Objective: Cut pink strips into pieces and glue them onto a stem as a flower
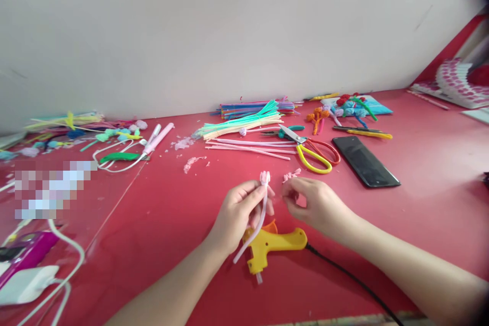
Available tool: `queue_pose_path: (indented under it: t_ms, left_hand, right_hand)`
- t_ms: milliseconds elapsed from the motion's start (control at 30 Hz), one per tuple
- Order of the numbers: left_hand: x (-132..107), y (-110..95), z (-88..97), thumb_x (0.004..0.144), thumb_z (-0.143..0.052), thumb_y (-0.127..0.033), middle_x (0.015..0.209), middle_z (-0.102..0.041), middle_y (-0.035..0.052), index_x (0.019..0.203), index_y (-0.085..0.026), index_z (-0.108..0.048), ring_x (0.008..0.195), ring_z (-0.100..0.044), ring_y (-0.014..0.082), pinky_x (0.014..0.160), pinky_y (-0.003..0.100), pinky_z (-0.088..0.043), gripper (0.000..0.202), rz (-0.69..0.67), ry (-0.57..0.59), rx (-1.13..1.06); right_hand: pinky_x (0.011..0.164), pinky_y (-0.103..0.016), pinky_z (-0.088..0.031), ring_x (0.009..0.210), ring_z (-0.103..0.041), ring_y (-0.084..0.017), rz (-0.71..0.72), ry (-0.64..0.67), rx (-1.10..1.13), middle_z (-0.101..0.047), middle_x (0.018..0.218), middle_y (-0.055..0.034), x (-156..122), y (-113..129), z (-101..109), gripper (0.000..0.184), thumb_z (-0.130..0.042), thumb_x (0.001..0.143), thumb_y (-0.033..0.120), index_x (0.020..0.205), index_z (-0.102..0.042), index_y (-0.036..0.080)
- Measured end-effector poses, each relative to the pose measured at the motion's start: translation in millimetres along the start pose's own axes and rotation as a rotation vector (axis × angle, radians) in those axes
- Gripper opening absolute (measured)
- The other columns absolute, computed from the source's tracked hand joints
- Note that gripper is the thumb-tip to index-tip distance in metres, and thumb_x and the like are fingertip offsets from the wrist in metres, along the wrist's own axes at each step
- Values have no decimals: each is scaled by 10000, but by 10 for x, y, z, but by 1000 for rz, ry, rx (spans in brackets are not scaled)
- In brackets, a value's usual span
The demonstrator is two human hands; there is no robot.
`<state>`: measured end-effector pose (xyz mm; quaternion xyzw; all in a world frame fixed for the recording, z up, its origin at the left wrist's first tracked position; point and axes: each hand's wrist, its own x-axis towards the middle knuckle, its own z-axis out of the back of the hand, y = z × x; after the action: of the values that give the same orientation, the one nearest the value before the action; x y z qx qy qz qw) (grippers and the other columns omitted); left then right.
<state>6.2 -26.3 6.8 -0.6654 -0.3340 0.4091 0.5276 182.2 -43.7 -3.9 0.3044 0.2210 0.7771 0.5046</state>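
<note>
My left hand (239, 211) is closed around a pale pink pipe cleaner (260, 216) whose top is curled into a small bud; the stem hangs down past my wrist. My right hand (311, 204) sits just to its right, thumb and forefinger pinched together near the bud; whether it holds anything is too small to tell. Both hands hover over a red table (160, 214). Right under them lies a yellow glue gun (269, 247) with a black cord (344, 275). A small pink scrap (291, 175) lies just beyond my right hand.
Yellow-handled scissors (311, 153) and a black phone (364, 160) lie behind my right hand. Bundles of coloured pipe cleaners (244, 125) and finished pipe-cleaner flowers (344, 107) sit by the white partition (229, 35). White cables and a purple device (23, 260) occupy the left.
</note>
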Motion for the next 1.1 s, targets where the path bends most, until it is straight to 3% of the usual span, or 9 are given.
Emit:
queue_pose_path:
  t_ms: [133, 233, 333, 633, 933, 1100]
  left_hand:
    - [-5, 14, -19, 815, -441, -380, 612, -592, 22, 739, -141, -528, 354, -320, 26, 350, 168, -215, 265, 41, 85, 17]
    - [-18, 20, -40, 816, -435, -388, 600, -590, 18, 723, -140, -536, 355, -316, 25, 356, 171, -218, 283, 35, 106, 72]
    - [-46, 16, -60, 818, -431, -393, 581, -573, 7, 737, -143, -544, 347, -302, 25, 356, 173, -216, 286, 31, 121, 109]
    - [-131, -37, -100, 817, -429, -412, 581, -570, 22, 782, -137, -562, 322, -297, 28, 337, 174, -220, 307, 77, 159, 103]
    - [-120, -28, -101, 817, -428, -394, 565, -563, 13, 727, -144, -560, 319, -292, 26, 335, 178, -215, 297, 80, 163, 99]
    - [-124, -31, -99, 827, -418, -381, 565, -556, 10, 698, -142, -553, 327, -306, 26, 346, 181, -225, 303, 71, 183, 98]
  right_hand:
    - [641, -254, -443, 653, -548, -110, -120, -40, 472, -585, 706, 6, -9, 79, 113, 89, -461, 762, 117, 783, -523, 179]
    - [605, -250, -447, 623, -550, -106, -162, -54, 653, -589, 704, -4, -7, 117, 145, 85, -479, 793, 194, 796, -558, 164]
    - [564, -231, -420, 600, -526, -94, -184, -92, 666, -588, 697, -2, 5, 146, 157, 71, -536, 769, 214, 769, -580, 158]
    - [648, -260, -435, 682, -558, -116, -138, -79, 765, -609, 757, -15, -7, 197, 171, 67, -525, 782, 205, 772, -580, 167]
    - [644, -273, -429, 672, -528, -123, -1, -218, 376, -582, 722, -13, -25, 168, 156, 79, -525, 761, 165, 752, -600, 186]
    - [643, -276, -434, 666, -539, -121, -32, -133, 531, -588, 709, -11, -30, 191, 163, 77, -494, 788, 176, 775, -570, 171]
